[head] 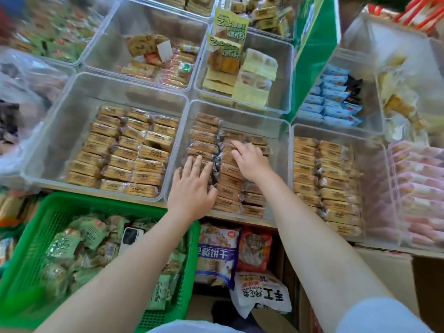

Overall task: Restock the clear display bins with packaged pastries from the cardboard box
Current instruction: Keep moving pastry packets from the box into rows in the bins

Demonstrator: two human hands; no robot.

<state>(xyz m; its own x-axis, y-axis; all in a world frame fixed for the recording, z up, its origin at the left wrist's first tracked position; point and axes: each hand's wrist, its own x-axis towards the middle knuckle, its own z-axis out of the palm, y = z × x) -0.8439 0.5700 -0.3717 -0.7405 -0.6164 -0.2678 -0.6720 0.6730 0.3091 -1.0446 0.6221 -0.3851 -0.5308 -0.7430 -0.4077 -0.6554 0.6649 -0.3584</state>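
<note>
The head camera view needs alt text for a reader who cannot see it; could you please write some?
Both of a person's hands, left hand and right hand, rest with fingers spread on rows of wrapped pastries in the middle clear bin. Similar bins on both sides hold more pastries, and a green basket of green snack packs sits lower left.

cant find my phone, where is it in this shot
In the head view the white phone lies lower left, in the green basket on the green-wrapped snacks, just left of the left forearm.
</note>
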